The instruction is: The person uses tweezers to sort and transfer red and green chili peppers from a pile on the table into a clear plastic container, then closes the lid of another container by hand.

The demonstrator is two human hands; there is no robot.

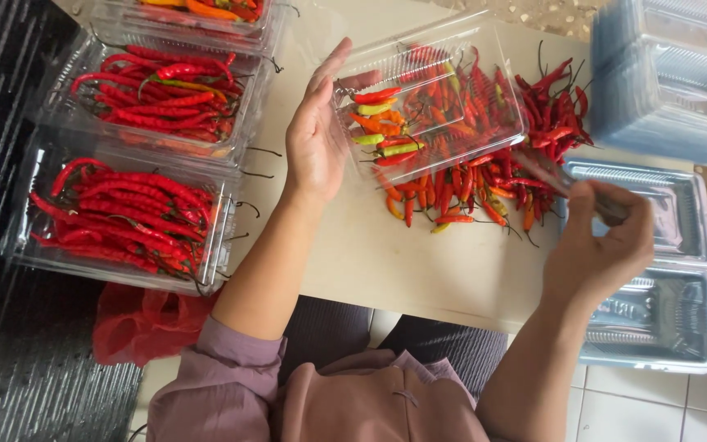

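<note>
Filling a clear clamshell box [431, 98] with chillies appears to be the step in hand; entries follow.

- Left hand [318, 135]: fingers spread flat against the box's near-left side, steadying it tilted above the middle of the worktop [419, 262]. A few red, orange and green chillies lie inside.
- Right hand [603, 241]: near the worktop's right edge, fingers pinched narrow on a blurred thin item; what it is cannot be told.
- Loose chilli pile [484, 180]: red and orange, on the worktop under and right of the box.
- Filled trays [124, 217], [169, 90]: red chillies, along the left edge.
- Empty clamshells [664, 270]: open, at the right edge; a stack [668, 78] toward the far right corner.
- Red mesh bag [137, 323]: below the near-left corner.

Judgement: the next move calls for gathering more from the pile while keeping the box level.
</note>
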